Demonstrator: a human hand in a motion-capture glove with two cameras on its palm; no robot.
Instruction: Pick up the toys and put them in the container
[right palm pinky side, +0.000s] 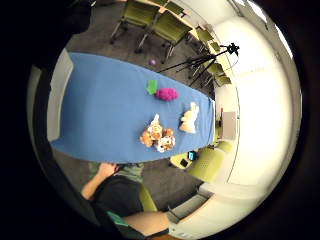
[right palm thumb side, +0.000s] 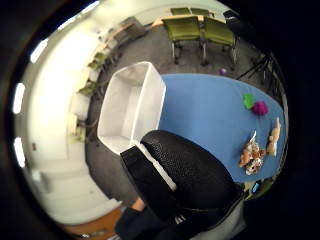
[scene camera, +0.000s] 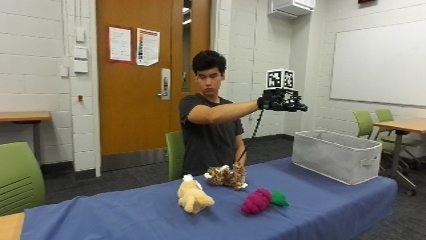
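Your cream plush animal (scene camera: 194, 195) lies on the blue-covered tabletop (scene camera: 120, 212), farthest from the light grey fabric container (scene camera: 337, 155). Next along toward the container comes the brown-and-white spotted plush (scene camera: 227, 176), then the magenta plush fruit with its green leaf (scene camera: 262, 200), the nearest of the three, though all sit well apart from the container's wall. From your palm, the container looks bare inside as far as its interior shows, so I'd judge nothing has gone in yet: three toys left, the whole job ahead.

Your gloved right hand (scene camera: 282, 101) is raised high at arm's length, between the toys and the container and well above both, with nothing visible in it. Whether your fingers are spread or curled, I cannot tell; the rig hides them in the outside view, and the thumb-side palm view shows only a black gloved bulk. Every toy lies well below your hand, with the spotted plush closest beneath your outstretched arm.
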